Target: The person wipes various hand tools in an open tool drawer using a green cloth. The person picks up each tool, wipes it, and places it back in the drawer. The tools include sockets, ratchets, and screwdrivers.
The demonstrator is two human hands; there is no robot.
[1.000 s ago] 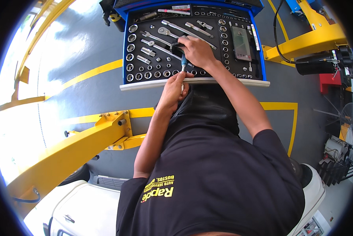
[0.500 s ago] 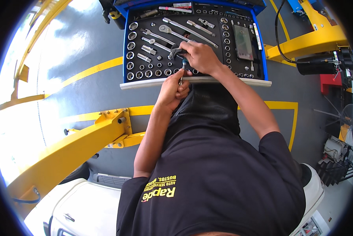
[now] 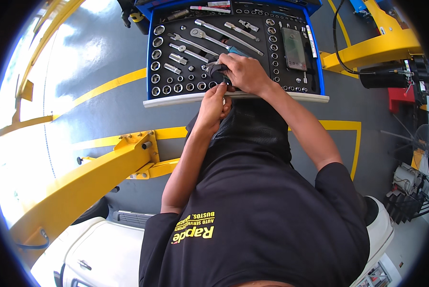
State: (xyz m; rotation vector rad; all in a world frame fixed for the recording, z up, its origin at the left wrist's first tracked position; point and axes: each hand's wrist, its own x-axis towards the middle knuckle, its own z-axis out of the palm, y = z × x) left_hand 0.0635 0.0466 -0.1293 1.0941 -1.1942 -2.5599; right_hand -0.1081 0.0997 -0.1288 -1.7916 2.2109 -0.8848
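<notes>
Both my hands meet over the front edge of an open tool drawer (image 3: 281, 97). My right hand (image 3: 247, 72) is closed round a dark cloth (image 3: 218, 71), which hangs bunched from its fingers. Just below it, my left hand (image 3: 212, 109) is closed round a slim metal tool; only a little of it shows, so its kind is unclear. Beyond the hands lies a ratchet (image 3: 209, 37) with a blue grip. A breaker bar (image 3: 188, 53) and a long extension bar (image 3: 229, 37) rest beside it in the black foam.
Several sockets (image 3: 178, 88) line the drawer's edges. A phone (image 3: 294, 49) lies at its right, next to a white marker (image 3: 311, 41). Yellow lift arms (image 3: 90, 179) reach in at left and right. A white vehicle (image 3: 102, 253) stands at lower left.
My right hand has shifted slightly right and down with the cloth, uncovering the ratchet's blue grip. The slim tool between my hands is now mostly hidden.
</notes>
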